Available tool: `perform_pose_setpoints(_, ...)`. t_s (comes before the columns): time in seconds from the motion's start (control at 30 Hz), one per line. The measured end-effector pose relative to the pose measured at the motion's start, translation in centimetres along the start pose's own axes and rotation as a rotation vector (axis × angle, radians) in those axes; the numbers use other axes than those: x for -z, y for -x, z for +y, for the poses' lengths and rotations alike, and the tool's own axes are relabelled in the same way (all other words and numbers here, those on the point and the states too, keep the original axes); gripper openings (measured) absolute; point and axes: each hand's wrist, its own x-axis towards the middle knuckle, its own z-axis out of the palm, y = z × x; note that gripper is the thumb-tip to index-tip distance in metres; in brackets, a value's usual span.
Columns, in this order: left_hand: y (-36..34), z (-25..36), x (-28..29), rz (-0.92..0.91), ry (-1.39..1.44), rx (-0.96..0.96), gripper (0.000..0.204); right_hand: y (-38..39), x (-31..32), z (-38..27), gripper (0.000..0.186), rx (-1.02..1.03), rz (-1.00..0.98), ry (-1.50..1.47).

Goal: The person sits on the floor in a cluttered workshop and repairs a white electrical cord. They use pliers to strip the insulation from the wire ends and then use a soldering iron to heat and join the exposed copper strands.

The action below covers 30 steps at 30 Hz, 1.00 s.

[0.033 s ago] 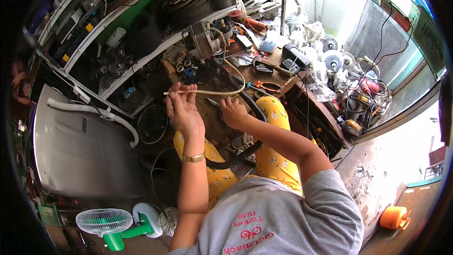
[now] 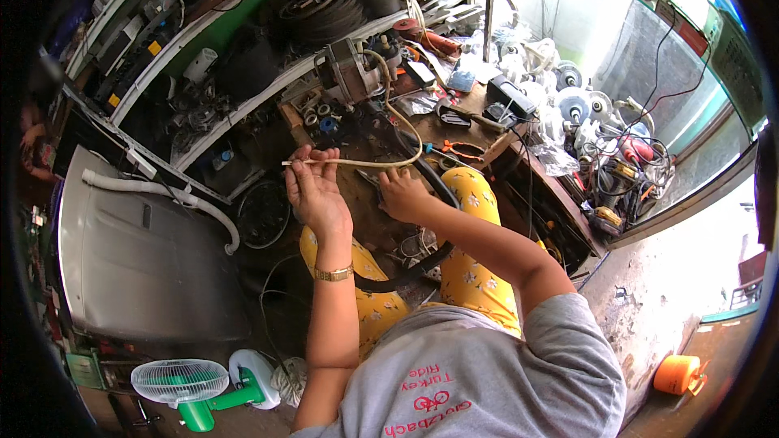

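Barely a shift: the tip of the cream, flexible, cord-like cable (image 2: 365, 164) dips slightly, and your right hand (image 2: 406, 196) looks a touch looser. Your left hand (image 2: 319, 186) pinches that cable near its free end; your right fingers bend beside a slim grey metal tool (image 2: 367, 178), grip impossible to tell. A slack pinch could lose the end! Beyond, the cable curves up to the silver, boxy metal motor (image 2: 357, 73); tugging could strain it there.
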Motion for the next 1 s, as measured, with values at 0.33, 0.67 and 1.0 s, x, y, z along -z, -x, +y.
perform_pose_setpoints(0.33,0.3,-0.1,-0.7,-0.112,0.247,0.132,0.019,0.5,1.8,18.4,0.018,-0.125,-0.123,0.109)
perform_pose_setpoints(0.67,0.0,0.3,-2.1,-0.288,-0.049,-0.168,0.017,0.9,0.3,22.4,0.034,-0.144,-0.277,0.229)
perform_pose_setpoints(1.0,0.4,0.6,-2.8,-0.414,-0.395,-0.287,0.015,8.3,15.6,9.3,0.032,-0.137,0.018,-1.100)
